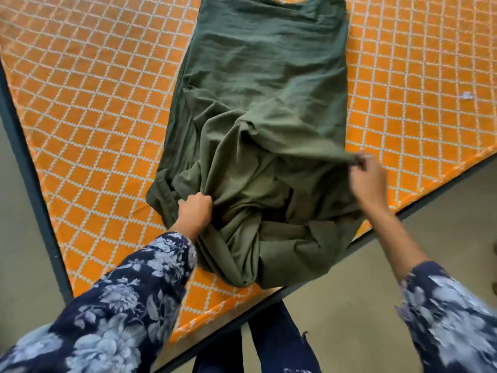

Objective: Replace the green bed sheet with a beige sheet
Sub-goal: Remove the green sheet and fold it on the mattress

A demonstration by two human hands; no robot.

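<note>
The green bed sheet point(266, 103) is seen folded into a long strip that lies on the orange mattress point(102, 109), stretching away from both hands toward the far end, while its near end is bunched into loose, crumpled folds between the hands. The left hand point(195, 210) is closed in a fist on a gathered fold at the left edge of that bunch, with the knuckles turned upward and the fabric drawn tight from the grip. The right hand point(368, 177) is held raised to the right of the bunch, and a corner of the sheet is pinched between its fingertips, so that a taut ridge of cloth runs from the pinch back toward the middle of the pile. The two hands are kept well apart, with the crumpled mass lying between and just below them, near the corner of the mattress closest to the person. Dark floral sleeves point(129, 300) are seen on both forearms. A white lattice pattern is carried across the orange surface on either side of the hands, and a dark bed frame point(29, 184) is visible along the edge to the left of the left hand.
</note>
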